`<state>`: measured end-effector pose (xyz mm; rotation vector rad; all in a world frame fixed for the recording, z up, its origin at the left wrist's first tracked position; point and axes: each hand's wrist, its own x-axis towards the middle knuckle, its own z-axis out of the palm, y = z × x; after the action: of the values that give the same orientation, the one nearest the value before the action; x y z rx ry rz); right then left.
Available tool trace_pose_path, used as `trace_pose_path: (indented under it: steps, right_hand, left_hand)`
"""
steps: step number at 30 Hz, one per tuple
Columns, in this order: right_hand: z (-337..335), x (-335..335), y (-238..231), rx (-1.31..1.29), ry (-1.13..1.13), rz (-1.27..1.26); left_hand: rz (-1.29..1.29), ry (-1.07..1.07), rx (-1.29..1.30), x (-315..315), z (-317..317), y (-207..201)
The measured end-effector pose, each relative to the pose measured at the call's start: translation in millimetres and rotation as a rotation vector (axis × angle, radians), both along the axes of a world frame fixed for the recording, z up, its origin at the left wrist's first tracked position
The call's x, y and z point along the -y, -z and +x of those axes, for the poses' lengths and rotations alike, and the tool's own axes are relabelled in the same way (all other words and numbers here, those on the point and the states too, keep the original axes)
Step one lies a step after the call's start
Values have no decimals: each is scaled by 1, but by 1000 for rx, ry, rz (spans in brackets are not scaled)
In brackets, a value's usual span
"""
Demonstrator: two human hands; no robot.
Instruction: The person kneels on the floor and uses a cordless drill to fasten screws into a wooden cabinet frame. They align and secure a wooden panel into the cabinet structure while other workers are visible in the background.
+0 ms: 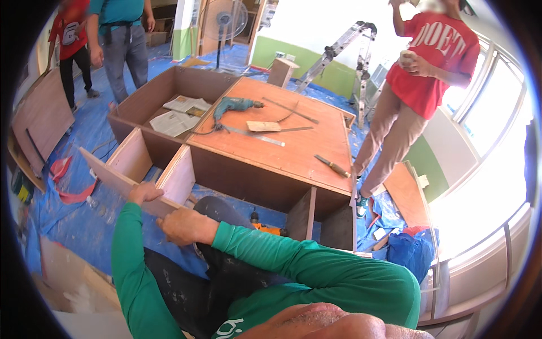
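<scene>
A long, thin wooden board (106, 172) stands on edge along the near side of the brown cabinet frame (237, 179). My left hand (145, 193) holds its upper edge with the fingers over the top. Close by on the right, my right hand (186, 226) is closed on the board's near end, its fingertips partly hidden. Two pale upright dividers meet the board; the nearer divider (176, 175) is just beyond my left hand. An orange power drill (266, 228) lies on the blue sheeting inside the frame, right of my knee.
On the cabinet's orange-brown panel (254, 152) lie a teal corded drill (234, 105), a chisel-like tool (333, 166), a metal ruler and wood strips. A person in red (432, 62) stands at right, two people at far left. Behind are a ladder (333, 55) and fan (224, 20).
</scene>
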<state>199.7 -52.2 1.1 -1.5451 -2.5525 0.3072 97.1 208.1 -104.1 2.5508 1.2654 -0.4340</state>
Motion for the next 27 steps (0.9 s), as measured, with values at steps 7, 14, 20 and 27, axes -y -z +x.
trace_pose_path:
  steps: [7, 14, 20, 27]
  right_hand:
    - [4, 23, -4, 9, 22, -6]
    - [-7, 8, 5, 50, 48, 4]
    - [-6, 4, 8, 54, 39, -1]
    - [-5, 4, 12, 10, 41, 22]
  left_hand:
    - [-4, -58, -69, 1, 13, -6]
    - [93, -8, -145, 1, 19, -3]
    - [108, -35, -139, 3, 20, -4]
    - [96, -31, -133, 5, 22, -5]
